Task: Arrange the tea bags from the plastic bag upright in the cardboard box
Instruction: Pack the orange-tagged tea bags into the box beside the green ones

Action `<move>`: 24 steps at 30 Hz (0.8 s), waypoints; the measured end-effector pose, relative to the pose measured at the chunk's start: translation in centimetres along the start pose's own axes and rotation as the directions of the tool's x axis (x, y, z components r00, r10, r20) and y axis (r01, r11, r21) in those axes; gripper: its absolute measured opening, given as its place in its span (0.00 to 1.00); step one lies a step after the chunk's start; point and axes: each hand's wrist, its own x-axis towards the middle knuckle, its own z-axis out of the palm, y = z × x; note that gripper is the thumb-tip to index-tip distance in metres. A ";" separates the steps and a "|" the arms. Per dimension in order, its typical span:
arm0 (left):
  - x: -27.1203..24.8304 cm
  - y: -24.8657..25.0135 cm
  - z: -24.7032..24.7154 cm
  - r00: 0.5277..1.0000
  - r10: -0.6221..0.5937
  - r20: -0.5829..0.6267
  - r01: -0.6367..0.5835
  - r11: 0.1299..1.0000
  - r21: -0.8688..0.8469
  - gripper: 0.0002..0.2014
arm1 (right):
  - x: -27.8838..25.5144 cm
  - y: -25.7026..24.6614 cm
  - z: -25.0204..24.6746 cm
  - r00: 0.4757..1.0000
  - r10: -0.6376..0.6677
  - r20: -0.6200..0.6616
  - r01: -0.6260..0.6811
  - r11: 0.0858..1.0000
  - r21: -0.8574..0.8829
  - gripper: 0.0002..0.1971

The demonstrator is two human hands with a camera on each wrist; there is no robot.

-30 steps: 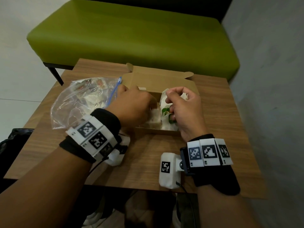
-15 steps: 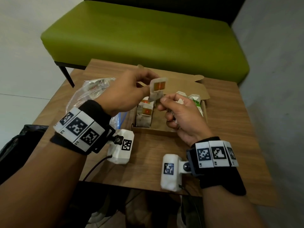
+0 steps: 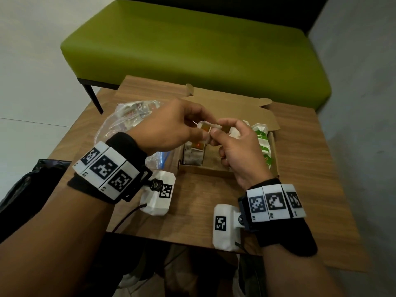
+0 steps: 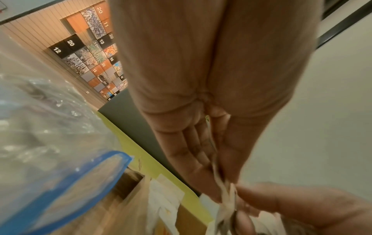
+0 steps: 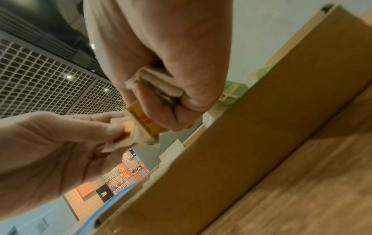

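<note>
While both hands meet above the cardboard box point(image 3: 227, 171), the left hand point(image 3: 169, 127) and right hand point(image 3: 237, 146) each pinch one tea bag point(image 3: 206, 127), orange-tagged, held between them over the box's left half. Its long axis seems to run left to right, nearly flat, though the fingers hide much of it. Upright orange bags point(image 3: 194, 152) stand below at the near left, green ones point(image 3: 264, 144) along the right wall. Turning it on end comes next, I judge; the plastic bag point(image 3: 120, 125) lies left.
</note>
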 end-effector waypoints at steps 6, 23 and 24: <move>0.5 -1.4 -0.1 0.999 0.004 -0.037 0.008 0.942 0.334 0.08 | -0.3 0.4 -0.6 0.997 0.004 0.078 0.017 0.962 -0.273 0.05; 0.5 -2.3 1.7 0.987 -0.007 0.159 -0.113 0.672 0.732 0.02 | -0.2 0.4 -0.4 0.983 0.090 0.162 -0.004 0.884 -0.467 0.01; 0.5 -2.4 1.8 0.988 -0.013 0.155 -0.109 0.650 0.752 0.03 | -0.1 0.4 -0.4 0.985 0.081 0.153 -0.005 0.897 -0.443 0.02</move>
